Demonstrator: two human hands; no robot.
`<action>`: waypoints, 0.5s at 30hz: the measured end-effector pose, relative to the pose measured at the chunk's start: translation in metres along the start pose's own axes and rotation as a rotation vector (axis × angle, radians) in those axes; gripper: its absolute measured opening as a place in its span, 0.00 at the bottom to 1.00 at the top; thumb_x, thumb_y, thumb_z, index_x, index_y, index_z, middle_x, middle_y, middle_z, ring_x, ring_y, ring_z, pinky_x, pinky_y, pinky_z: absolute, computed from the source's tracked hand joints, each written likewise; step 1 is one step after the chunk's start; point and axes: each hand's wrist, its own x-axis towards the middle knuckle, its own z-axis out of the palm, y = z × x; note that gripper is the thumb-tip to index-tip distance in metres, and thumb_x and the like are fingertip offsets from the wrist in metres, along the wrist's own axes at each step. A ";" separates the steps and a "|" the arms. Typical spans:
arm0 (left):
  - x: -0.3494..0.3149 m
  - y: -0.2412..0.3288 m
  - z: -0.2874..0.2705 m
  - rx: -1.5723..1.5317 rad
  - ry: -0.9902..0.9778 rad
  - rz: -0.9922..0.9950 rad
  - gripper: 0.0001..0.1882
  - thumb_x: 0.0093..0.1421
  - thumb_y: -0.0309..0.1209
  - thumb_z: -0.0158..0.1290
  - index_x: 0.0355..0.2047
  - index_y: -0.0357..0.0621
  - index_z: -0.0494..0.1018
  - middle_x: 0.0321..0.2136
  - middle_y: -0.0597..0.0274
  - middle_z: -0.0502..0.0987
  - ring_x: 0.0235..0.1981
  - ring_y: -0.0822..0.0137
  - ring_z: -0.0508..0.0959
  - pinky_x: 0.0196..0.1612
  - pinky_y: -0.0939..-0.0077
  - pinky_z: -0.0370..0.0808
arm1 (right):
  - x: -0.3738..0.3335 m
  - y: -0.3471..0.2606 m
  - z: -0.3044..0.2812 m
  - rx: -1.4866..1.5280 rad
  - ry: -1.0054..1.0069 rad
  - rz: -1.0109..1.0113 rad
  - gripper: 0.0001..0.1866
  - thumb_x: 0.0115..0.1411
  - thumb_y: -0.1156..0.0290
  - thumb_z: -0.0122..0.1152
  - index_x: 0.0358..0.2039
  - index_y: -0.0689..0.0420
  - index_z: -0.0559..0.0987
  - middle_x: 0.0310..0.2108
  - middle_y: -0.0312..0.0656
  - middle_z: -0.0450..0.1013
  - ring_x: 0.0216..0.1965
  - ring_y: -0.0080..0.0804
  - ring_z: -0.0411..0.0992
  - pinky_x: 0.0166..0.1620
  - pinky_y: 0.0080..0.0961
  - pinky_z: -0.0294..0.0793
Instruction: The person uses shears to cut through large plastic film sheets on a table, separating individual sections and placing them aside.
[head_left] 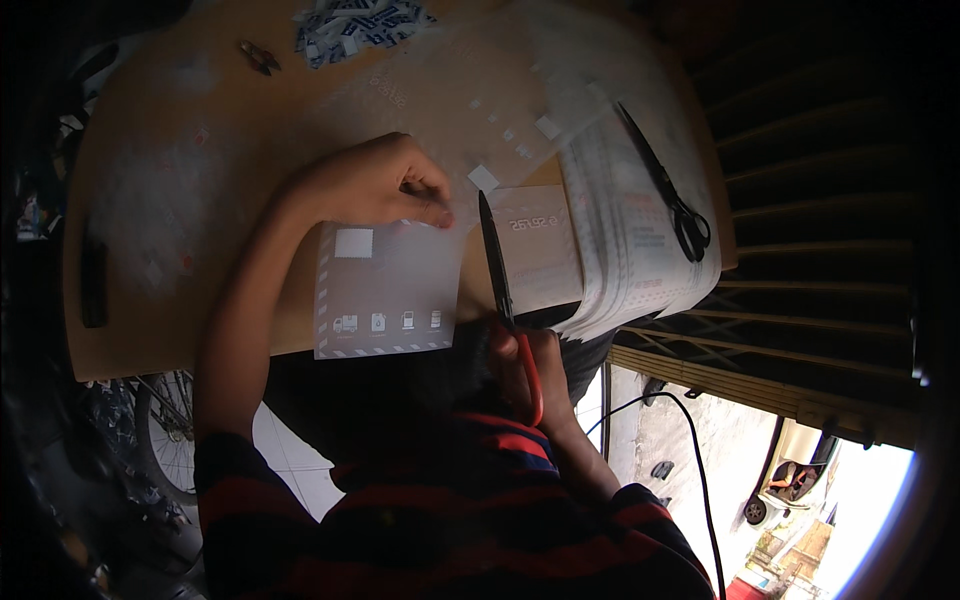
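Note:
My left hand [405,183] pinches the top edge of a translucent printed plastic sheet [390,285], which hangs over the table's near edge. A white square and a row of small white icons show on that sheet. In my right hand [525,365] is a pair of scissors [498,262] with red handles, blades pointing away from me. The blades look closed and lie just right of the sheet, apart from it. Beyond their tip is a small white square [482,178]. Another printed clear sheet [540,245] lies right of the blades.
A stack of clear printed sheets [625,250] covers the table's right side, with black scissors [665,185] on top. Small blue-and-white packets [355,28] and thread snips [259,57] lie at the far side. Loose clear plastic [155,200] spreads on the left. A dark slatted shutter [810,200] stands at right.

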 end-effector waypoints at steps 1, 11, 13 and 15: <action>-0.001 0.000 -0.002 -0.046 -0.005 0.003 0.15 0.58 0.37 0.66 0.33 0.34 0.81 0.18 0.66 0.77 0.19 0.78 0.72 0.25 0.78 0.69 | -0.001 0.000 0.000 0.017 0.002 0.009 0.29 0.65 0.46 0.59 0.25 0.65 0.76 0.16 0.49 0.69 0.19 0.43 0.71 0.27 0.33 0.69; 0.005 0.012 0.038 -0.276 -0.132 0.254 0.10 0.52 0.29 0.69 0.34 0.39 0.85 0.19 0.67 0.80 0.25 0.79 0.79 0.34 0.82 0.74 | 0.010 -0.045 -0.007 0.323 0.133 0.080 0.09 0.55 0.74 0.71 0.33 0.65 0.81 0.27 0.37 0.79 0.29 0.17 0.75 0.34 0.18 0.72; 0.011 0.016 0.037 -0.110 -0.143 0.205 0.15 0.52 0.29 0.69 0.41 0.40 0.83 0.22 0.67 0.79 0.30 0.78 0.80 0.36 0.81 0.75 | 0.016 -0.033 0.003 0.362 0.224 0.010 0.09 0.56 0.74 0.70 0.33 0.65 0.80 0.24 0.36 0.77 0.26 0.17 0.73 0.31 0.18 0.70; 0.014 0.017 0.036 -0.119 -0.035 0.210 0.21 0.53 0.30 0.69 0.47 0.40 0.79 0.26 0.66 0.78 0.34 0.76 0.80 0.37 0.80 0.76 | 0.022 -0.032 0.000 0.418 0.323 0.028 0.08 0.56 0.74 0.68 0.33 0.64 0.80 0.22 0.34 0.74 0.24 0.17 0.71 0.29 0.18 0.68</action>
